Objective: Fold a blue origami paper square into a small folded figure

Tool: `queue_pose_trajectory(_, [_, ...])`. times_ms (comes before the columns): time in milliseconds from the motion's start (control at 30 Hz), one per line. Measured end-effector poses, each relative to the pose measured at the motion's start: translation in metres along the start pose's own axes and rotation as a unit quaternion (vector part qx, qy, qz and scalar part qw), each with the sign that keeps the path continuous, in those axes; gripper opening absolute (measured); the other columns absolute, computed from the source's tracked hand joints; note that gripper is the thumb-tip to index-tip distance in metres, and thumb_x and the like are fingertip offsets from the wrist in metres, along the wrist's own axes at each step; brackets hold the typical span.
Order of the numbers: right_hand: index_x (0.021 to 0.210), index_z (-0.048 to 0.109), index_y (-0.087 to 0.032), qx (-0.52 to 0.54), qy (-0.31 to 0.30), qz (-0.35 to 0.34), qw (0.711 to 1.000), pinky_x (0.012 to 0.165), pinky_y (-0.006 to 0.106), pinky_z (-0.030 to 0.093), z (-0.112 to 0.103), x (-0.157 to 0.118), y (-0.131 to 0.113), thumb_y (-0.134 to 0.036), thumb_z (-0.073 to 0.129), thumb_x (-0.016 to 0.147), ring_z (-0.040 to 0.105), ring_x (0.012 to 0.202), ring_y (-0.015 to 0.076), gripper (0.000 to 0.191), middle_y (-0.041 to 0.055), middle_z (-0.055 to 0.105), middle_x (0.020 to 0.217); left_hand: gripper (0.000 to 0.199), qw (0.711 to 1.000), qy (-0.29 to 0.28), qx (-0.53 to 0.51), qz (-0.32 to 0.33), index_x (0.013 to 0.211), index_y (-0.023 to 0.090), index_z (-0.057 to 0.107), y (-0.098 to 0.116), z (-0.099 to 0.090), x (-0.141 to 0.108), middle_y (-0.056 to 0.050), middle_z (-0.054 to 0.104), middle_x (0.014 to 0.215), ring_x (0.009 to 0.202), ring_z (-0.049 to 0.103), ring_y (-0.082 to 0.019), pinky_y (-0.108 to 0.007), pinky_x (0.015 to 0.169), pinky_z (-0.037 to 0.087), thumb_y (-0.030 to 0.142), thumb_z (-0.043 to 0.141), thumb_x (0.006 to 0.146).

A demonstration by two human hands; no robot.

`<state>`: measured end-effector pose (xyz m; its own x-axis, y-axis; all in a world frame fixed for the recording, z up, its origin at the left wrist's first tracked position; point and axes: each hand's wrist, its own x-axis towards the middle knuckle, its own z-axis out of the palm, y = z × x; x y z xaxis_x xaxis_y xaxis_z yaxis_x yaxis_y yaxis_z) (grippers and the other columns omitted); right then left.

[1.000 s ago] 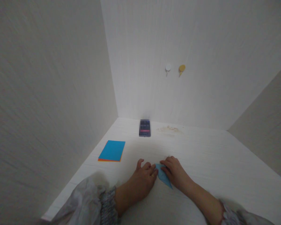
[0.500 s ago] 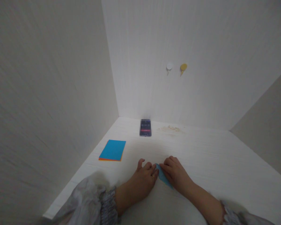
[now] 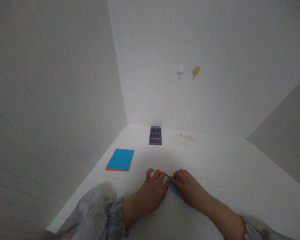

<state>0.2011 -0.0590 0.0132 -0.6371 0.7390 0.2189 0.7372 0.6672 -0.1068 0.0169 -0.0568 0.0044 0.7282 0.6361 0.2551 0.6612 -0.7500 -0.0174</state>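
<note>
A small folded piece of blue paper [image 3: 173, 190] lies on the white surface between my two hands, its narrow end pointing away from me. My left hand [image 3: 152, 193] has its thumb and fingertips on the paper's left side near that end, with the other fingers curled. From the right, my right hand [image 3: 188, 186] presses its closed fingers on the paper and covers much of that side. How the underside is folded is hidden. A stack of square paper sheets [image 3: 120, 159], blue on top with orange edges showing, lies to the left of my left hand.
A dark blurred-out object [image 3: 155, 135] with a pink band rests against the back wall. Brownish marks [image 3: 184, 137] show on the surface beside it. A white hook [image 3: 181, 70] and a yellow hook [image 3: 196, 70] are on the back wall. Walls also stand left and right.
My right hand has shifted slightly and now covers more of the folded paper, so less blue shows. My left hand stays nearly in place.
</note>
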Motion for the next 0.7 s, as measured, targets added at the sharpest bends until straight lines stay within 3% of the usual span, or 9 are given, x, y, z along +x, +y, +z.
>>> queue_pose_trajectory(200, [0.099,0.056,-0.014,-0.003,0.001,-0.013,1.000,0.071,0.031,0.037,0.0040,-0.0012,0.0013,-0.011,0.038,0.080,0.045,0.076,0.0187,0.026,0.0093,0.054,0.084,0.025,1.000,0.007,-0.004,0.026,0.109,0.020,0.045,-0.0025,-0.0012,-0.0002,-0.005,0.048,0.115,0.105,0.038,-0.020,-0.044,0.089,0.017,0.020,0.034,0.087])
queue_pose_trajectory(533, [0.092,0.060,-0.015,0.012,0.005,-0.002,1.000,0.070,0.031,0.038,0.0032,-0.0034,0.0021,-0.011,0.041,0.080,0.046,0.076,0.0194,0.023,0.0090,0.056,0.083,0.024,1.000,0.002,-0.019,0.012,0.107,0.022,0.047,-0.0036,-0.0002,0.0014,-0.004,0.051,0.113,0.098,0.042,-0.021,-0.047,0.086,0.019,0.022,0.035,0.086])
queue_pose_trajectory(700, [0.097,0.058,-0.016,0.038,0.012,-0.015,0.999,0.072,0.032,0.038,0.0015,-0.0081,0.0030,-0.012,0.040,0.080,0.047,0.079,0.0194,0.025,0.0093,0.056,0.087,0.024,1.000,-0.002,-0.025,0.011,0.106,0.023,0.048,-0.0050,-0.0009,0.0005,-0.004,0.050,0.114,0.098,0.042,-0.021,-0.047,0.085,0.019,0.026,0.036,0.086])
